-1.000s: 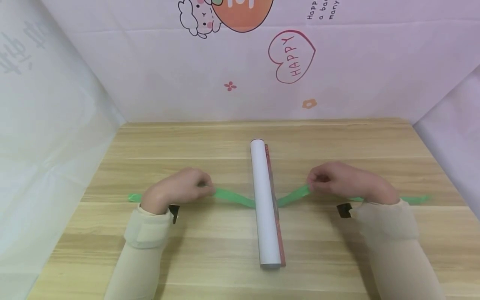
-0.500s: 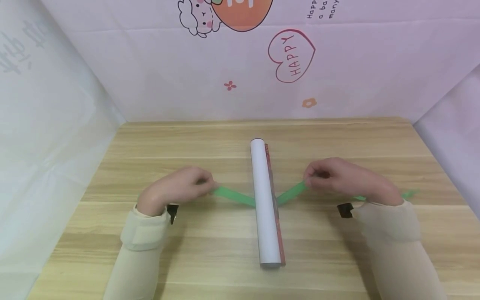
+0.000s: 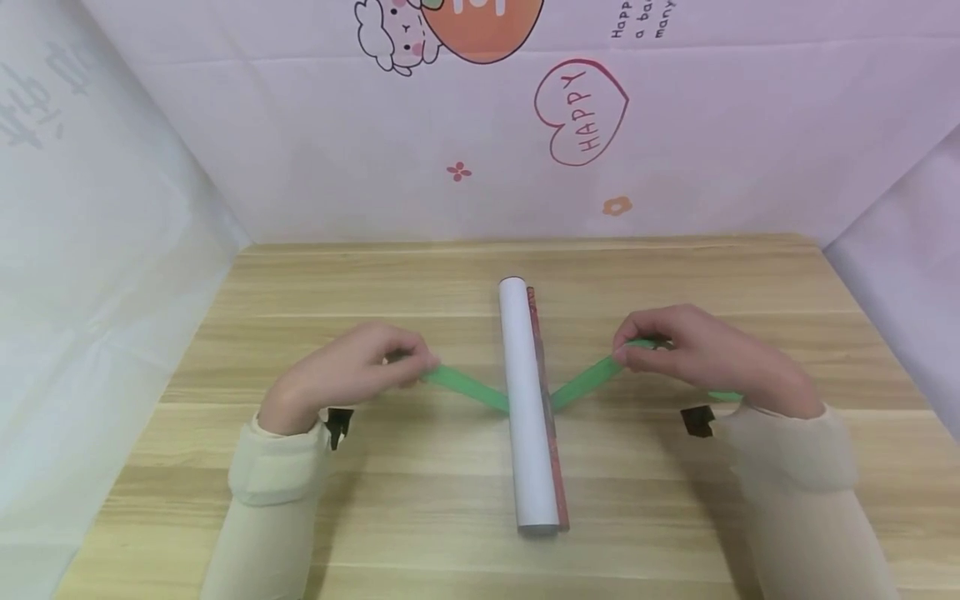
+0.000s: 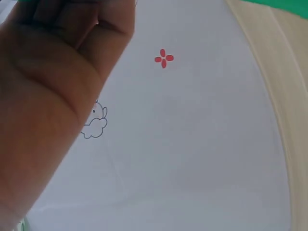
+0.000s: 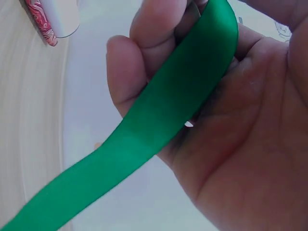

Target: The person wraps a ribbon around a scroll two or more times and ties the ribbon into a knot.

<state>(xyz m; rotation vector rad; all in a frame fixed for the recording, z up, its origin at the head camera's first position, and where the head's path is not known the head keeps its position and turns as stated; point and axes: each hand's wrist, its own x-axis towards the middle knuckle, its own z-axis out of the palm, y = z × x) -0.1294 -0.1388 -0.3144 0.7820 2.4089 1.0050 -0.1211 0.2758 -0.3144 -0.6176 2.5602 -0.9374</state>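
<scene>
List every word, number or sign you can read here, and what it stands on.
"HAPPY": inside the heart outline on the back cloth.
"Happ", "a ba", "many": same cloth, partly cut off.
Orange print: its lettering is cut off, unreadable.
Grey lettering on the left cloth: too faint.
White roll, green ribbon: none seen.

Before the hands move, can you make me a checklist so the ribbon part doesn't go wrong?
1. Left hand pinches the green ribbon: ok.
2. Right hand holds the ribbon on the other side: ok.
3. Ribbon passes under the white roll: ok, it comes out on both sides, though its middle is hidden.
4. Red patterned strip lies along the roll: ok.
5. Ribbon crossed or tied over the top: not ok, not done yet.
6. Both ribbon ends the same length: cannot tell, the ends don't show fully.
</scene>
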